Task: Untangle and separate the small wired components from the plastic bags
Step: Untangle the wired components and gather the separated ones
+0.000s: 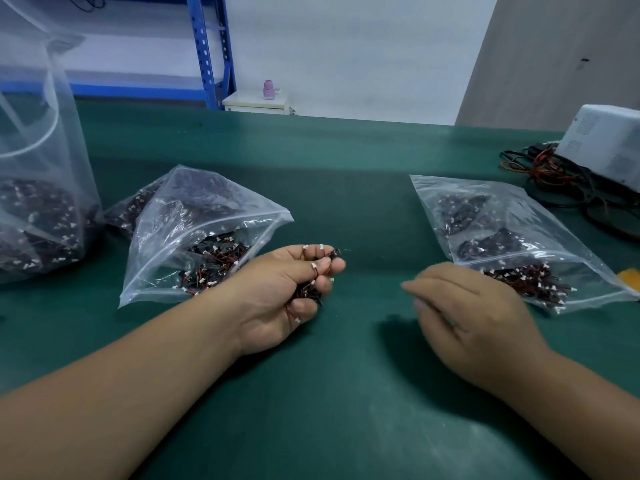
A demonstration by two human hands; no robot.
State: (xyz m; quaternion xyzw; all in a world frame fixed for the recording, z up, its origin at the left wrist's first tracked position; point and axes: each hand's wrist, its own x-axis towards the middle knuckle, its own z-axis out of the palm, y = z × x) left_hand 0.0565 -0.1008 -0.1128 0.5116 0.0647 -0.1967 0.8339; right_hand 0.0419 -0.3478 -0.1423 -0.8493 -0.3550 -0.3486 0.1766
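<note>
Clump of small wired components [309, 292], black and red leads with white plugs, sits in the left hand [277, 296]. The hand is palm up, just above the green table [346, 188], with the fingers curled round the clump. A few white plugs stick out past the fingertips and below the little finger.

Right hand [474, 313] is palm down and motion-blurred. Its fingers are fairly straight and close together, with nothing seen in them. It hovers low over the table, well apart from the left hand, its knuckles just in front of the right bag.

Middle zip bag [194, 216] lies just behind the left wrist. It is clear and crumpled, and more wired components [214, 265] are piled near its front edge. Right zip bag [502, 216] lies flat, with three dark bunches of the same parts inside. Large clear bag [41, 168] stands upright at far left, its bottom filled with the same parts; it is touching or just beside the middle bag, cannot tell which.

- White box device [606, 143] at far right on the table, with a tangle of black and red cables [554, 174] beside it.
- Orange-yellow thing [630, 277] at the right edge, partly behind the right bag, too cut off to identify.
- Behind the table: blue metal shelf [211, 53], low white cabinet [256, 102], pink bottle [268, 89] standing on it.
</note>
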